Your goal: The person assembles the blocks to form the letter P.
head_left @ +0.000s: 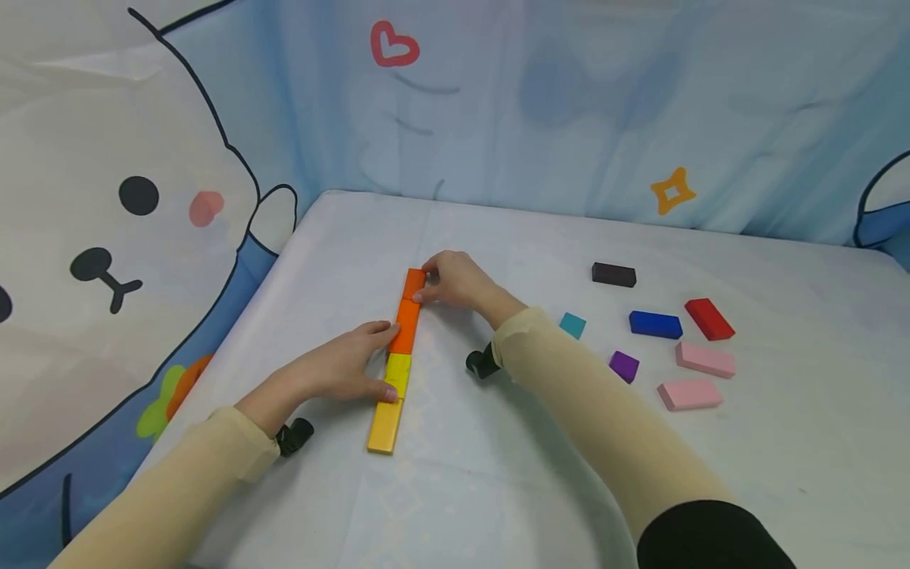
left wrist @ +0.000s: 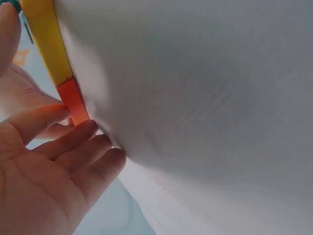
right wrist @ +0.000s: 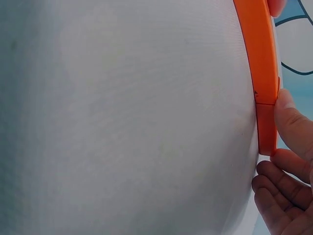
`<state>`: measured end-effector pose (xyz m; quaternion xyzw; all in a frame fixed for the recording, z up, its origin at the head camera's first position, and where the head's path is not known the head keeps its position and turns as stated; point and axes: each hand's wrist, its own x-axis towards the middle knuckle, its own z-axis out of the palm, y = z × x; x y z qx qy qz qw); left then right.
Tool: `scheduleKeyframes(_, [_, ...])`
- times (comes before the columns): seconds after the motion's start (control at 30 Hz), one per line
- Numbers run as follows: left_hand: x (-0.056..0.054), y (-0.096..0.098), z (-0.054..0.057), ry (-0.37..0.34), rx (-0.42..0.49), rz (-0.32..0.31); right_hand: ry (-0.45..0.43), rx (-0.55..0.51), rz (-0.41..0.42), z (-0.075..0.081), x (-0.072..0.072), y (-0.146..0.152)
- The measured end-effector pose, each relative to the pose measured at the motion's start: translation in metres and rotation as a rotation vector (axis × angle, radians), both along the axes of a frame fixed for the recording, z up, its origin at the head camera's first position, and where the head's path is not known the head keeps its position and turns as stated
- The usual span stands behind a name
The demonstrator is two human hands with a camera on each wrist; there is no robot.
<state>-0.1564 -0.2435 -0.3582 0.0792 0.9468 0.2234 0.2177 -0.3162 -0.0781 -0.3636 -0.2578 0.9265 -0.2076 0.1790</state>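
Observation:
A straight row of flat blocks lies on the white-covered table. From the far end it runs as a short orange block (head_left: 413, 281), a longer orange block (head_left: 405, 330), a yellow block (head_left: 399, 371) and a golden-yellow block (head_left: 385, 431). My right hand (head_left: 458, 280) pinches the short orange block, its index finger at the far end and its thumb beside the joint with the longer one. My left hand (head_left: 348, 363) spans the row's left side with extended fingers. Its thumb touches the joint of the two yellowish blocks, while the fingertips rest against the longer orange block.
Right of the row lie a black block (head_left: 614, 275), a blue block (head_left: 655, 325), a red block (head_left: 709, 319), two pink blocks (head_left: 690, 394) and a purple block (head_left: 624, 367). A teal block (head_left: 572, 325) is partly behind my right sleeve. A printed curtain (head_left: 498, 103) borders the table.

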Motion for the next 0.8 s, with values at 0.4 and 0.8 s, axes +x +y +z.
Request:
scheduleKeyframes(0.4, [-0.027, -0.006, 0.010, 0.079, -0.031, 0.013, 0.006, -0.010, 0.004, 0.000, 0.000, 0.001])
scheduleKeyframes(0.8, [-0.065, -0.006, 0.012, 0.021, -0.027, 0.015, 0.016, -0.006, 0.022, 0.001, 0.000, 0.001])
